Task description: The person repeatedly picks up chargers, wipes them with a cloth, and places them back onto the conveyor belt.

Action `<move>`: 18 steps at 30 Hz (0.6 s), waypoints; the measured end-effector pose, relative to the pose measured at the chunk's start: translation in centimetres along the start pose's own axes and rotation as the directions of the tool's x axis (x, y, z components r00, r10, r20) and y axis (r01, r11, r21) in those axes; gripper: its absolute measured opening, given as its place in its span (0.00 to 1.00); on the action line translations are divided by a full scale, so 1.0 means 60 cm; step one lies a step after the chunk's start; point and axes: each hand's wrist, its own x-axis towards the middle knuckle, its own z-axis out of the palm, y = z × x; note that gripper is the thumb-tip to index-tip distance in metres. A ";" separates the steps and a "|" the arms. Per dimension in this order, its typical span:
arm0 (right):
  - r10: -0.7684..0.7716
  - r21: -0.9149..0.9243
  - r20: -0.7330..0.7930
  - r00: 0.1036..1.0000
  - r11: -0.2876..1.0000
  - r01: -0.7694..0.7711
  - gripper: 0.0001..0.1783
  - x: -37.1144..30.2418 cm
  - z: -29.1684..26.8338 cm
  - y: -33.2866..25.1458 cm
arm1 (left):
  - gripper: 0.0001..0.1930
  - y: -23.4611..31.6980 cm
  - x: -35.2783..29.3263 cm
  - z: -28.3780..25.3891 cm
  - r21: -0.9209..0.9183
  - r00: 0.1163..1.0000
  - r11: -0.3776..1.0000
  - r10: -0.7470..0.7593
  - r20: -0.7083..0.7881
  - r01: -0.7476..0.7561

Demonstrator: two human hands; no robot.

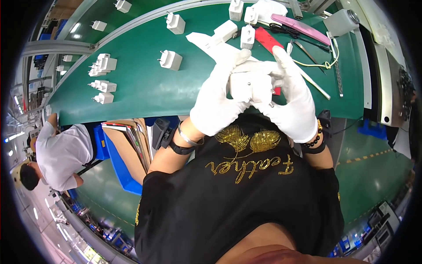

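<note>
Both hands wear white gloves and meet over the near edge of the green bench. My left hand (217, 103) is closed around a white plug charger (241, 88), whose metal pins face up toward me. My right hand (290, 103) grips what looks like a second white plug charger (262, 88), pressed against the first, its pins pointing right. The gloves partly cover both, so where one ends and the other begins is hard to see. Just beyond the fingers lie a white strip of paper (200, 40), another charger (247, 37) and a red strip (266, 39).
Several white chargers stand on the green bench (132, 88), including one at mid-left (170, 60). A pink tool (301, 28), tweezers (310, 56), a pale cable (314, 65) and a white bottle (342, 23) crowd the right. A co-worker (66, 152) sits at far left.
</note>
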 end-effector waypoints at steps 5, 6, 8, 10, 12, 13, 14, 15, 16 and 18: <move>0.048 0.034 -0.035 0.998 0.998 -0.046 0.47 0.003 0.009 -0.003 | 0.37 -0.016 0.002 -0.004 -0.153 0.984 0.972 -0.177 0.027 0.179; 0.045 -0.001 -0.010 0.999 0.999 -0.045 0.49 0.006 0.008 -0.004 | 0.36 -0.020 0.004 -0.006 -0.144 0.976 0.965 -0.215 0.040 0.219; 0.118 0.086 -0.012 0.993 0.989 -0.116 0.49 0.007 0.006 -0.009 | 0.36 -0.021 0.002 -0.007 -0.133 0.966 0.957 -0.253 0.054 0.258; 0.188 0.171 -0.010 0.982 0.968 -0.184 0.49 0.008 0.007 -0.010 | 0.34 -0.015 -0.004 -0.005 0.172 0.999 0.984 0.049 -0.022 -0.045; 0.264 0.433 -0.057 0.963 0.876 -0.214 0.46 0.006 0.012 -0.006 | 0.34 -0.006 -0.006 -0.002 -0.032 0.994 0.994 -0.107 0.009 0.107; 0.263 0.432 -0.058 0.963 0.876 -0.213 0.46 0.009 0.005 -0.009 | 0.33 0.001 -0.004 -0.001 -0.227 0.965 0.938 -0.251 0.072 0.261; 0.391 0.460 0.014 0.920 0.815 -0.353 0.41 0.012 -0.007 -0.016 | 0.33 0.013 -0.001 0.000 -0.228 0.965 0.938 -0.251 0.073 0.261; 0.508 0.476 0.089 0.856 0.734 -0.485 0.37 0.014 -0.015 -0.019 | 0.32 0.030 0.005 -0.001 -0.284 0.925 0.880 -0.357 0.133 0.381; 0.452 0.452 0.001 0.892 0.795 -0.404 0.35 0.011 -0.005 -0.011 | 0.31 0.040 0.011 -0.001 -0.331 0.869 0.804 -0.453 0.200 0.495; 0.473 0.465 0.038 0.880 0.771 -0.435 0.34 0.006 -0.014 -0.008 | 0.27 0.045 0.018 0.004 -0.365 0.859 0.777 -0.458 0.229 0.512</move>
